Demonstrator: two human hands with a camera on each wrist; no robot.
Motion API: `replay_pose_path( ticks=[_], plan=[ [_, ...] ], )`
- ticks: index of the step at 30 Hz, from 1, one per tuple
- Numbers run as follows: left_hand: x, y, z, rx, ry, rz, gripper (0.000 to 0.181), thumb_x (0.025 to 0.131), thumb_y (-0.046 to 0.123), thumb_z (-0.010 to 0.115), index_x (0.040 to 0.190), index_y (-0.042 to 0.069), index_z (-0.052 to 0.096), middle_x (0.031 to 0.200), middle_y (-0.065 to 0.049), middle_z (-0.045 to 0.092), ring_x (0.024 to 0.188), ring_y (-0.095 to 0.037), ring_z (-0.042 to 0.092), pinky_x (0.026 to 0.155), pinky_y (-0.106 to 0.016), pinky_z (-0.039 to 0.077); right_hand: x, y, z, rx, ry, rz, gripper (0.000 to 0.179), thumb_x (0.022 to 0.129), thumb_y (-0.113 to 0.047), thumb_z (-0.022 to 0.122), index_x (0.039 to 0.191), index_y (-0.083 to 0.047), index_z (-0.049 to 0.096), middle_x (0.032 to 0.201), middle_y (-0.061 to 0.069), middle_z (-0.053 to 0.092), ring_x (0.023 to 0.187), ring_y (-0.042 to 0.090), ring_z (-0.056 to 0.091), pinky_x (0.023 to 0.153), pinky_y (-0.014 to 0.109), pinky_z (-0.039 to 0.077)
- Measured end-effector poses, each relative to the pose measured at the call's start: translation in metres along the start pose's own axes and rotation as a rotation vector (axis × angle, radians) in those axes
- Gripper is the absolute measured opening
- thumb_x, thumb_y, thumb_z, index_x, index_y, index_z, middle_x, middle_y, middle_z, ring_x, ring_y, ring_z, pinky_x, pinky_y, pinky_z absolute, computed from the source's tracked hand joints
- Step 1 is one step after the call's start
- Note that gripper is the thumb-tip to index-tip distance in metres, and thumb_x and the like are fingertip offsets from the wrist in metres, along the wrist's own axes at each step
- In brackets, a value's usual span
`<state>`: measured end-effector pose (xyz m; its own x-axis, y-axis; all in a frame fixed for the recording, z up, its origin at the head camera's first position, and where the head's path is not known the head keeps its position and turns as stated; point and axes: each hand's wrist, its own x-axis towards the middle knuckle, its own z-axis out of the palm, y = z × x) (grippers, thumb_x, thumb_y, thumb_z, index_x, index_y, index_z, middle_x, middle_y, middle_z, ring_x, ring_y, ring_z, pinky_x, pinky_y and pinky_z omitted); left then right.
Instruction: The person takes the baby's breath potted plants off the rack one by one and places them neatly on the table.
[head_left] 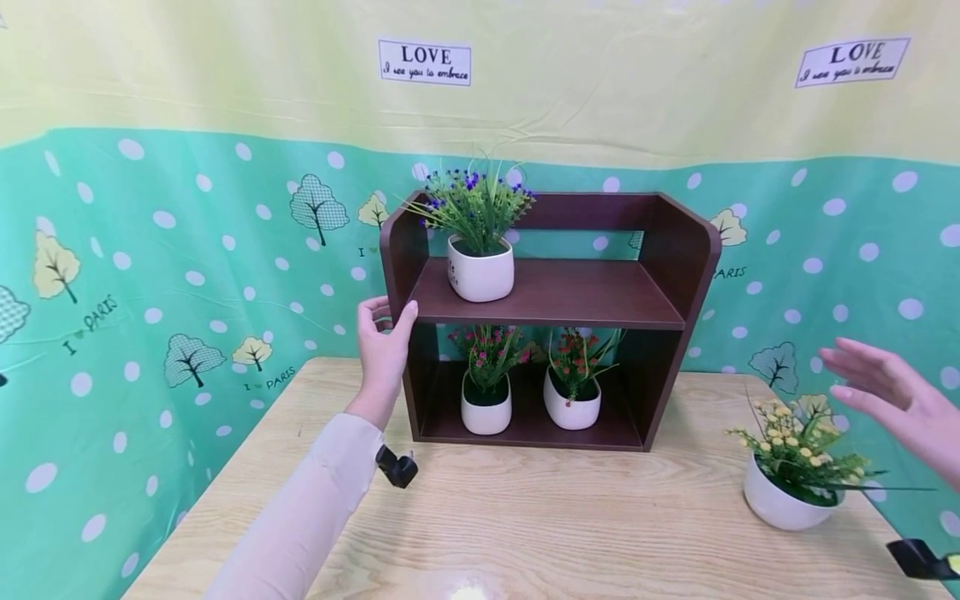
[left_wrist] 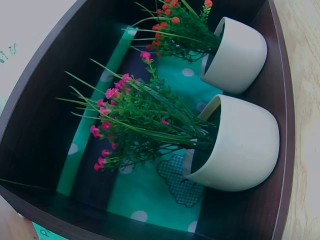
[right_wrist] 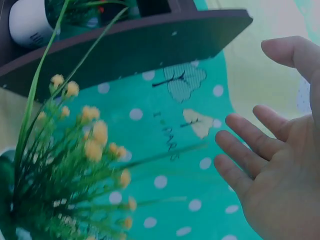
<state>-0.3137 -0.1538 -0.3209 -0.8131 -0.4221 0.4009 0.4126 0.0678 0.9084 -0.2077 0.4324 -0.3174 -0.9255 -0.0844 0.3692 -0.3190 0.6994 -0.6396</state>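
My left hand (head_left: 384, 354) grips the left side panel of a dark brown two-tier shelf (head_left: 585, 293), thumb at the front edge and fingers on the outer side. A white pot with purple-blue flowers (head_left: 482, 273) sits at the left of the upper tier. On the lower tier stand a pot with pink flowers (left_wrist: 240, 145) and a pot with red-orange flowers (left_wrist: 237, 55). Held in the air with fingers extended, my right hand (head_left: 896, 396) has nothing in it. Just left of and below it is a white bowl-shaped pot with yellow flowers (head_left: 787, 500).
The shelf stands towards the back of a light wooden table (head_left: 570, 517). Behind it hangs a green and yellow curtain (head_left: 247, 200) with dots and trees. The yellow-flowered pot is near the table's right edge.
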Motion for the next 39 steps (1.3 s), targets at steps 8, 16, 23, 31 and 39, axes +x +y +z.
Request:
replay_pose_path(
  ticks=[8, 16, 23, 31, 39],
  plan=[
    [0.000, -0.001, 0.000, -0.002, 0.005, -0.001, 0.050, 0.092, 0.041, 0.072, 0.127, 0.017, 0.048, 0.122, -0.003, 0.052, 0.107, -0.022, 0.046, 0.082, -0.035, 0.046, 0.007, -0.034, 0.000, -0.006, -0.070, -0.014, 0.068, 0.107, -0.019, 0.050, 0.161, -0.028, 0.010, 0.158, -0.010, 0.029, 0.119, -0.020, 0.033, 0.089, 0.001, 0.028],
    [0.000, 0.000, 0.001, 0.006, 0.006, -0.004, 0.049, 0.093, 0.041, 0.072, 0.128, 0.016, 0.047, 0.122, -0.003, 0.051, 0.106, -0.021, 0.045, 0.082, -0.034, 0.045, 0.016, -0.057, 0.006, 0.027, -0.125, -0.094, 0.063, 0.106, -0.014, 0.050, 0.160, -0.027, 0.021, 0.150, -0.010, 0.041, 0.120, -0.016, 0.042, 0.080, 0.006, 0.038],
    [-0.001, 0.001, 0.001, 0.001, -0.002, -0.003, 0.050, 0.093, 0.041, 0.072, 0.128, 0.017, 0.047, 0.123, -0.003, 0.051, 0.108, -0.021, 0.045, 0.084, -0.034, 0.046, 0.023, -0.083, 0.018, 0.087, -0.187, -0.168, 0.060, 0.106, -0.009, 0.048, 0.159, -0.025, 0.024, 0.151, -0.005, 0.044, 0.127, -0.007, 0.045, 0.085, 0.009, 0.042],
    [-0.001, 0.001, 0.001, 0.010, 0.003, -0.003, 0.050, 0.093, 0.043, 0.071, 0.128, 0.017, 0.047, 0.124, -0.002, 0.050, 0.109, -0.020, 0.044, 0.086, -0.034, 0.046, 0.037, -0.104, 0.037, 0.146, -0.244, -0.227, 0.060, 0.106, -0.007, 0.048, 0.158, -0.024, 0.026, 0.151, 0.003, 0.043, 0.131, 0.005, 0.045, 0.091, 0.012, 0.043],
    [0.001, -0.001, 0.001, 0.012, 0.008, -0.008, 0.051, 0.092, 0.043, 0.071, 0.129, 0.017, 0.047, 0.124, -0.003, 0.050, 0.109, -0.020, 0.045, 0.085, -0.034, 0.046, 0.046, -0.124, 0.054, 0.216, -0.251, -0.299, 0.059, 0.105, -0.004, 0.047, 0.158, -0.018, 0.026, 0.153, 0.011, 0.040, 0.132, 0.008, 0.044, 0.095, 0.013, 0.041]
  ],
)
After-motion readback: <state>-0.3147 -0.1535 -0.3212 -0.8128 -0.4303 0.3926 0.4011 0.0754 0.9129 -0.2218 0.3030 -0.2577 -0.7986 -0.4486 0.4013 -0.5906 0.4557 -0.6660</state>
